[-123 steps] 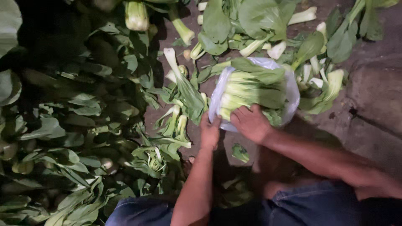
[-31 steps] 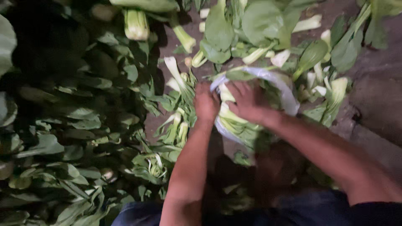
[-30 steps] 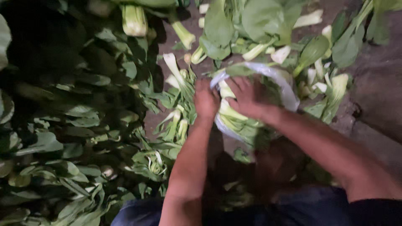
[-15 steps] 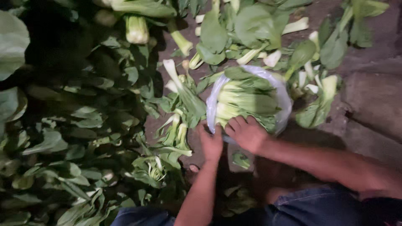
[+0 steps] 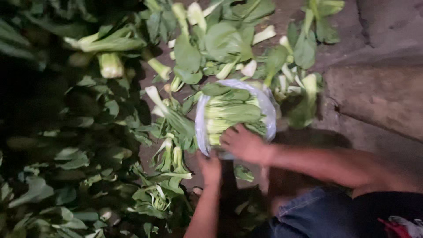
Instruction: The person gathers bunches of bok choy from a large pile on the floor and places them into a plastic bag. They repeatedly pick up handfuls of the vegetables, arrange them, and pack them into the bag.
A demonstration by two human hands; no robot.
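Head camera looks down on a clear thin plastic bag [image 5: 269, 110] lying on the ground, full of green-and-white bok choy stalks [image 5: 231, 112]. The right hand [image 5: 242, 143] lies spread over the bag's near end, fingers open, so the stalks stay inside. The left hand [image 5: 210, 165] closes on the bag's lower rim, keeping it steady. Loose green leafy heaps [image 5: 79, 154] lie left.

Loose bok choy [image 5: 110, 64] and leaves [image 5: 222, 39] scattered over dark ground [image 5: 379, 92]
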